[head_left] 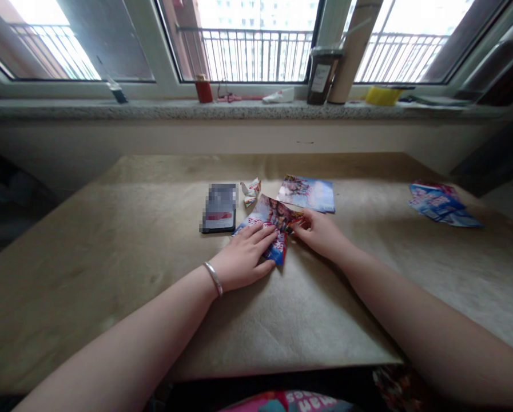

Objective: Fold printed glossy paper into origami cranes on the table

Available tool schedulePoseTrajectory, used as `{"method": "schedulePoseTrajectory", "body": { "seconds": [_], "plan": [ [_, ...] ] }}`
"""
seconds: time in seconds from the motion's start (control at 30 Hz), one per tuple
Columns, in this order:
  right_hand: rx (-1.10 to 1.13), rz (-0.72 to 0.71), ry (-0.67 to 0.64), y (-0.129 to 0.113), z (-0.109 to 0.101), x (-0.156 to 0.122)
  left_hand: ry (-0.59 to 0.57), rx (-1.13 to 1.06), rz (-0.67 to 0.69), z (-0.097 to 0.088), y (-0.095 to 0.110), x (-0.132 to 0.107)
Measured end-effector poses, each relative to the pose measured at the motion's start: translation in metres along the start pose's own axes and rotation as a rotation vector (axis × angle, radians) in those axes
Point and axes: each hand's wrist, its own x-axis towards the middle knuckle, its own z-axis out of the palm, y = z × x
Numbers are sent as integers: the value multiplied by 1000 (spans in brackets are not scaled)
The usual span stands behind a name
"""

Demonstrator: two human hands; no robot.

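A colourful printed paper (268, 210), partly folded, lies on the table in front of me. My left hand (250, 254) rests flat on its lower left part, fingers stretched out, with a silver bangle on the wrist. At the paper's right edge, my right hand (316, 232) pinches it between thumb and fingers. Just behind lies a flat stack of similar printed papers (314, 191). A small crumpled or folded paper piece (251, 191) sits between that stack and a dark phone-like device (219, 209), whose surface is blurred out.
Several folded blue and red papers (442, 203) lie at the table's right side. On the stone windowsill (162, 111) stand a red container (203, 90), a dark lidded cup with a straw (323, 77), a cardboard tube (353, 57) and a yellow object (382, 96).
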Motion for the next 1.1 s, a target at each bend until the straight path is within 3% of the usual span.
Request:
{"method": "schedulePoseTrajectory", "body": {
  "seconds": [0.2, 0.33, 0.47, 0.6, 0.8, 1.1],
  "plan": [
    [-15, 12, 6, 7, 3, 3, 12, -26, 11, 1, -2, 0],
    [87, 54, -52, 9, 0, 5, 56, -45, 31, 3, -4, 0],
    [138, 92, -81, 4, -4, 5, 64, -29, 41, 3, -3, -1],
    [55, 55, -26, -4, -2, 2, 69, -6, 44, 0, 0, -1],
    [-151, -2, 32, -9, 2, -3, 33, -46, -19, -2, 2, 0],
    [-70, -24, -94, -2, -5, 0, -40, -54, -77, -3, 2, 0]
  ]
}}
